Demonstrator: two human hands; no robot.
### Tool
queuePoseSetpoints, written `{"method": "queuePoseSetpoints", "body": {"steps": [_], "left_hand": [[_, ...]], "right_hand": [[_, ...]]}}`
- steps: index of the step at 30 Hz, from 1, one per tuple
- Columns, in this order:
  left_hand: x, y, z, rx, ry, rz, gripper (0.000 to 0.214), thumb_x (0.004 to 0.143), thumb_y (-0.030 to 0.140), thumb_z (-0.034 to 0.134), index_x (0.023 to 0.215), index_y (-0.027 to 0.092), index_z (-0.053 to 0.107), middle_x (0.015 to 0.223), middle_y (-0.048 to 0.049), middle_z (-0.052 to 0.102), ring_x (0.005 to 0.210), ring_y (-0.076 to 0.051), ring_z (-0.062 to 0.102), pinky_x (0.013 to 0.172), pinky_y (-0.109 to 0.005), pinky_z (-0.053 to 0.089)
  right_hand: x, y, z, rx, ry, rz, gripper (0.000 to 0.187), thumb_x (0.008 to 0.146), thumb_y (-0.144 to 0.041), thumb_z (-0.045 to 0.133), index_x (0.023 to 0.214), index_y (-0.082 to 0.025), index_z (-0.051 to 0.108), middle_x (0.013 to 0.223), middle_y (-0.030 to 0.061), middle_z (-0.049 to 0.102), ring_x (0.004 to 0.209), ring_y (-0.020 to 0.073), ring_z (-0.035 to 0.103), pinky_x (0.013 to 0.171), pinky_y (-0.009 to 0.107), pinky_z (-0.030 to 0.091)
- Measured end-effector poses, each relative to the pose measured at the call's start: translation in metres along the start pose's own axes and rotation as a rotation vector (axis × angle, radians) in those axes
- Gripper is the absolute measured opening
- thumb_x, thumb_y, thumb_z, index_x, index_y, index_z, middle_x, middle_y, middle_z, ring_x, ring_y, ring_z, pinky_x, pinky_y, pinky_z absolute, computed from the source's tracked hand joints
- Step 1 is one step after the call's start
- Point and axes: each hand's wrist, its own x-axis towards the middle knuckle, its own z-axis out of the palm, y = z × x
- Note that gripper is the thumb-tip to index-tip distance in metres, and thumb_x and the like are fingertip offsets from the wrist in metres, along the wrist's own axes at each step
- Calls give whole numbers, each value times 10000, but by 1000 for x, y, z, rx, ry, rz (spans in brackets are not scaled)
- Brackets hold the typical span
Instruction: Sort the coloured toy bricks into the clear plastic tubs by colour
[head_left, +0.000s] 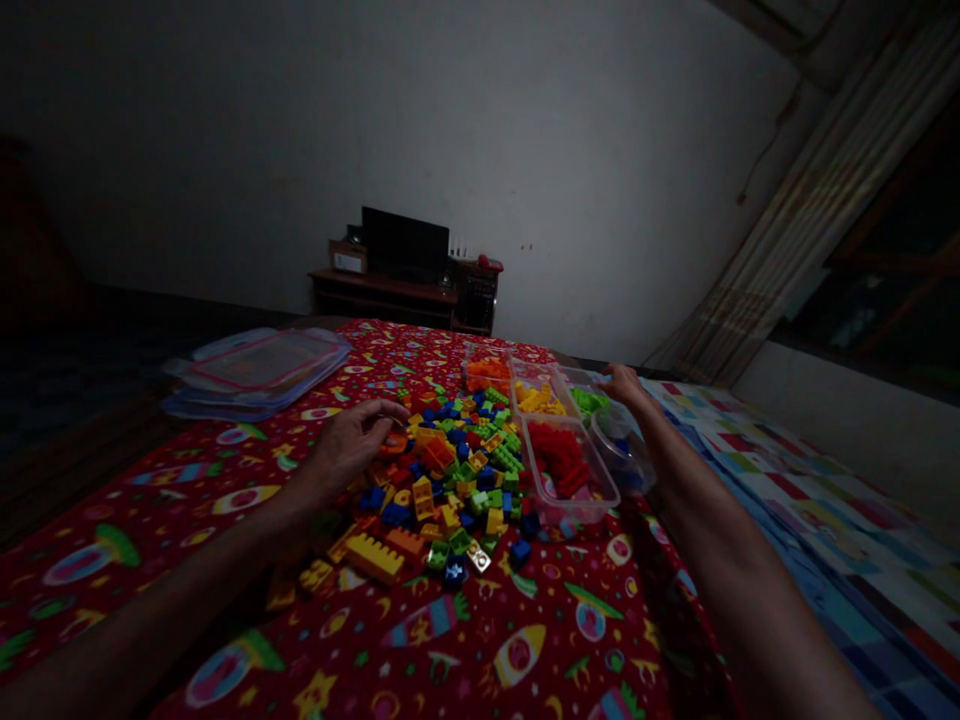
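Note:
A heap of mixed colour building bricks (pixel 450 470) lies on a red patterned cloth (pixel 480 640). My left hand (pixel 349 445) rests at the heap's left edge, fingers curled over an orange brick (pixel 394 443). My right hand (pixel 624 385) reaches out to the far right, next to the clear box of green bricks (pixel 589 400); whether it holds anything is hidden. Clear boxes hold sorted bricks: red (pixel 566 470), yellow (pixel 538 398), orange (pixel 487 372).
Stacked clear lids (pixel 255 370) lie at the far left of the cloth. A round clear container (pixel 619 445) stands beside the red box. A checked mat (pixel 825 520) covers the right side. A low shelf with a dark screen (pixel 405 245) stands at the wall.

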Motion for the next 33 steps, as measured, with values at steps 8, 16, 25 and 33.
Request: {"method": "queuePoseSetpoints", "body": {"steps": [8,16,25,33], "left_hand": [[1,-8,5,98,-53,38,308,696,400,490,831,203,685,804,-45,717,653,-207,667,557,-275,534],[-9,-11,17,349,-238,545,356,815,400,480,1062,230,673,1170,-87,666,1133,-265,576,1016,-400,430],[-14,-29,28,487,-365,697,264,872,267,477,1059,225,660,1141,-94,649,1106,-247,559,982,-414,445],[-8,-21,15,418,-247,536,344,884,447,465,1026,209,668,1054,-83,683,972,-241,625,905,-356,478]], "right_hand": [[-48,-60,-4,243,60,-341,270,842,-134,488,996,-108,709,899,112,723,809,160,659,751,249,474],[-145,-127,65,129,-162,-832,199,839,-140,540,1008,-140,645,887,96,667,820,175,587,755,281,454],[-151,-130,51,374,-232,-774,252,750,-11,485,889,-129,659,785,48,650,729,138,557,675,231,410],[-140,-126,47,490,-183,-655,273,698,-8,504,874,-147,659,742,17,629,681,124,546,605,203,352]]}}
